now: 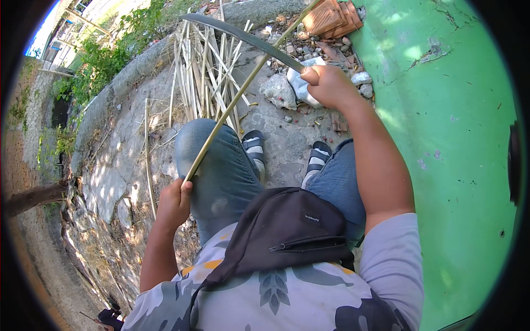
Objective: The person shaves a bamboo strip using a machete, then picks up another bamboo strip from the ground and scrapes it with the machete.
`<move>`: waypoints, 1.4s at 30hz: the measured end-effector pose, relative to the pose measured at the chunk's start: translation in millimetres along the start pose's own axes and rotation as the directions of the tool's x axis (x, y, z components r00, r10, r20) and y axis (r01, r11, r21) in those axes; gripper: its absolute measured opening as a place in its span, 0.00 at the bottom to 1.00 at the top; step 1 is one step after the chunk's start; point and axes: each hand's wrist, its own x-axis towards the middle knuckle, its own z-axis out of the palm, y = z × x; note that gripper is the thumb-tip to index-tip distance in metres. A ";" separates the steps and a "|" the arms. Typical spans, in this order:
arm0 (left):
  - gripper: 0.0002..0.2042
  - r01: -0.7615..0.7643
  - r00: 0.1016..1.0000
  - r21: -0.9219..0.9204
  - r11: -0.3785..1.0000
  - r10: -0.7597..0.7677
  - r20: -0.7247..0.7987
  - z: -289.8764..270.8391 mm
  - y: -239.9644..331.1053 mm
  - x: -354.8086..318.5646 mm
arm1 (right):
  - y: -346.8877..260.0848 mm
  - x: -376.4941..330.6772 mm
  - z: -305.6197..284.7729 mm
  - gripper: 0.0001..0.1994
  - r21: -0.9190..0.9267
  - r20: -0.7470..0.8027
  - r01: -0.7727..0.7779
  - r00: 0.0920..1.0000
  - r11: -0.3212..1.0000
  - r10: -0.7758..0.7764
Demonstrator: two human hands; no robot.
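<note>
My left hand [175, 201] is closed around the near end of a long, thin bamboo strip [221, 122], beside my left knee. The strip slants up and away to the right, past the top edge of the picture. In my right hand [331, 87], held out ahead of me, is a sickle [234, 33] with a long, curved grey blade. Its handle is mostly hidden by my fist. The blade points left and crosses the strip; whether they touch, I cannot tell. Beyond my left knee a pile of pale split strips [199, 77] lies on the ground.
Rough stones [279, 91] and stacked orange roof tiles [330, 20] lie ahead of my feet. A green painted surface [441, 182] runs along my right. A low concrete edge [124, 83] with green plants [99, 71] curves along the left. A black bag [287, 231] rests at my waist.
</note>
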 end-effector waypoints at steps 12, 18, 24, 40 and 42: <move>0.26 -0.044 0.999 -0.026 0.999 0.043 -0.024 2.6 -7.8 -1.4 | -15.9 -5.3 8.8 0.10 -0.037 0.105 0.089 0.991 0.995 -0.085; 0.25 -0.022 0.999 0.025 0.999 0.023 -0.035 1.2 0.8 -0.3 | 0.5 0.4 10.0 0.11 0.049 -0.099 -0.042 0.994 0.998 0.047; 0.25 -0.041 0.998 0.019 0.999 0.042 -0.050 2.4 -2.1 -2.9 | -11.5 -12.0 8.4 0.08 -0.068 0.033 0.143 0.989 0.987 -0.141; 0.24 -0.090 0.994 0.068 0.994 0.094 -0.050 -2.0 -8.7 -1.9 | 6.0 -1.2 -4.7 0.07 -0.019 0.039 0.043 0.998 0.999 -0.042; 0.24 -0.081 0.995 0.060 0.995 0.084 -0.049 -0.7 -1.5 -0.1 | 28.0 5.0 -1.3 0.08 0.055 -0.034 -0.043 0.998 0.998 0.045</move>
